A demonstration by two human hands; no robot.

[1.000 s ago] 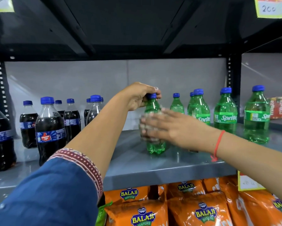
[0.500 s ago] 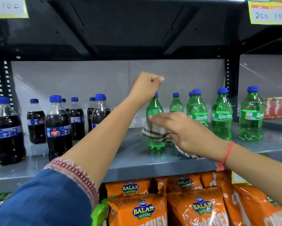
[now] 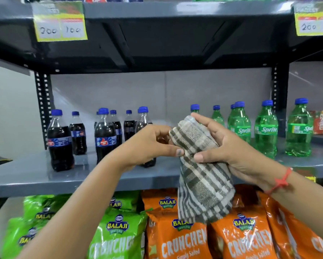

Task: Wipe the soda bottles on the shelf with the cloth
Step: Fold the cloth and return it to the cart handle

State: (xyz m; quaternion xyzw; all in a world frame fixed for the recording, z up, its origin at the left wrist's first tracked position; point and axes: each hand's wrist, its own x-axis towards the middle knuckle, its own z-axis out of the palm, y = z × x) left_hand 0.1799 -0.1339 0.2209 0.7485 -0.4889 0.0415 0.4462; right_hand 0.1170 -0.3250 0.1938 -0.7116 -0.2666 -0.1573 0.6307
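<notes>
A: What is nearest, and why is it held like that?

B: The checked cloth (image 3: 201, 176), grey and cream, bunched in front of the shelf. The right hand (image 3: 229, 148) has its fingers (image 3: 203, 119) curled over the top fold and its thumb pressed against the front, so it holds the bulk while the lower part hangs loose over the orange Balaji wafer bags (image 3: 177, 238). The left hand (image 3: 147, 144) pinches the cloth's left edge between thumb and narrowed fingers. I judge both hands are refolding it to get a fresh face for wiping.

A: Is any bottle in hand?

B: None that I can see. Both hands are closed on the cloth alone, out in front of the shelf's front edge.

A: And behind them?

B: The grey shelf (image 3: 32, 176) carries the bottles. On the left stand dark cola bottles (image 3: 60, 141) with blue caps, some in front, some farther back. On the right stand the green Sprite bottles (image 3: 266, 129), also blue-capped, upright and a little apart from each other. One green bottle (image 3: 195, 107) is mostly hidden behind the cloth; only its cap shows.

A: How do the bottles look?

B: Glossy, labels facing forward. Whether dust remains, I cannot tell.
</notes>
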